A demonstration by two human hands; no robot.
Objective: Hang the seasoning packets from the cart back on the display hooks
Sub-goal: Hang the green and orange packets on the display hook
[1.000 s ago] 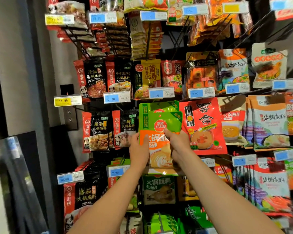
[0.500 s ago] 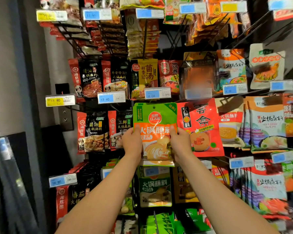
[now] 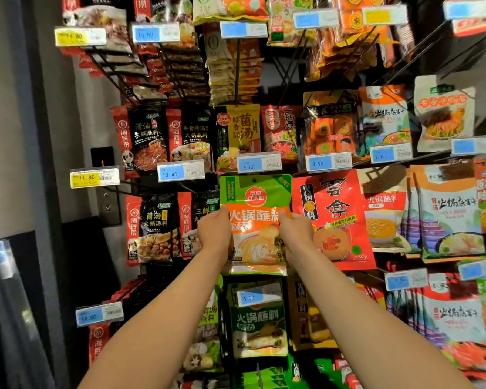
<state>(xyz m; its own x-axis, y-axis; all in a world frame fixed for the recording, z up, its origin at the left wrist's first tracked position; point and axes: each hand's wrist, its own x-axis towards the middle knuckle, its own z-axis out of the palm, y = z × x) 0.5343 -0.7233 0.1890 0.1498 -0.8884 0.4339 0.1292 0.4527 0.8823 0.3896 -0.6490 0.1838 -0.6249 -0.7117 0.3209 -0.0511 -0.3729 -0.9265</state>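
Hands both pinching one green-and-orange packet [image 3: 255, 223], left hand [image 3: 214, 234] and right hand [image 3: 295, 234] at its side edges, under the 6.00 price tag [image 3: 259, 163]; next we reckon: seat its hole on the hook

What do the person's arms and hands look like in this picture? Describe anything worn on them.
Both forearms are bare as far as the frame shows: no sleeves, gloves, watch or bracelets are visible. The left hand and right hand show no rings or markings; most of the fingers are hidden from view.
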